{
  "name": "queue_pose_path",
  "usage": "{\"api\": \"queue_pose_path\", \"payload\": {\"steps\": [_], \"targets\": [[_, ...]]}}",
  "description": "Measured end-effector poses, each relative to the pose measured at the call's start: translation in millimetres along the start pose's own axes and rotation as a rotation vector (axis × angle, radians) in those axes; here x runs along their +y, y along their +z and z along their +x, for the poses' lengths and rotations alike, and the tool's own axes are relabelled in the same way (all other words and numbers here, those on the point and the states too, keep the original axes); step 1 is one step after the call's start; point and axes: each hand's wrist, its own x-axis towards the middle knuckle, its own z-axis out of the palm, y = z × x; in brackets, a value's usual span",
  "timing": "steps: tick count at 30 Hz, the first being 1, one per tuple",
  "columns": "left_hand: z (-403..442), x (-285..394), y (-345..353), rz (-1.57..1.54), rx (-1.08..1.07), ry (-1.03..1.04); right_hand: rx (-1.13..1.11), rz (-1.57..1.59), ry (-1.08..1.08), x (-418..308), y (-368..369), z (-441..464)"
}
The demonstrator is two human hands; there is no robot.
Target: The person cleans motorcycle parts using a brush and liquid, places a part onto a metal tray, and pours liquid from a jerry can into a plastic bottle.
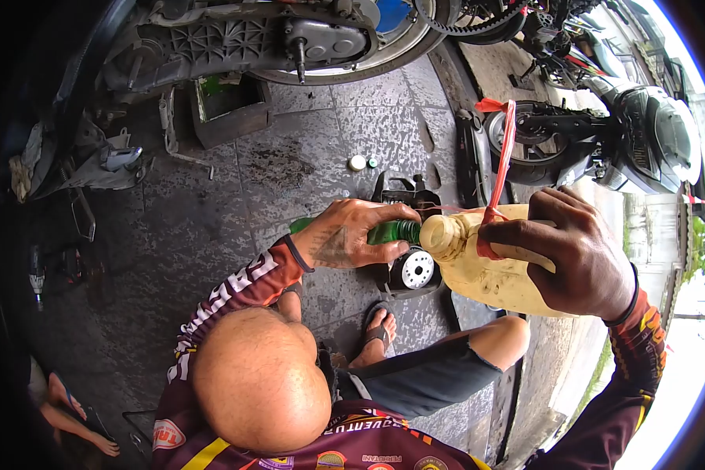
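Note:
My left hand (356, 233) is wrapped around a green bottle (383, 233), which lies nearly level with its mouth pointing right. Most of the bottle is hidden behind the hand. My right hand (576, 254) grips a yellowish plastic jerrycan (486, 278) at its handle, and the jerrycan is tilted on its side. A red plastic strip (503, 164) is tied at the handle. The jerrycan's mouth (439, 235) meets the bottle's neck; whether liquid flows between them I cannot tell. On the floor beyond lie a white cap (357, 163) and a smaller green cap (372, 163).
Below the bottle is a dark object with a white perforated disc (417, 269). A scooter's engine case (251, 43) and wheel are at the top. Another motorcycle (642, 137) stands right. A metal box (229, 108) and a drill (37, 274) are left. Another person's feet (78, 415) show lower left.

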Motion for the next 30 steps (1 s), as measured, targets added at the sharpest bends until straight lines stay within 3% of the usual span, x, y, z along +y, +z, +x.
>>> {"api": "queue_pose_path", "payload": {"steps": [30], "targets": [[0.8,-8.8,10.2,-0.017,-0.055,0.015,-0.120,-0.044,0.030,-3.8,-3.3,-0.4]]}}
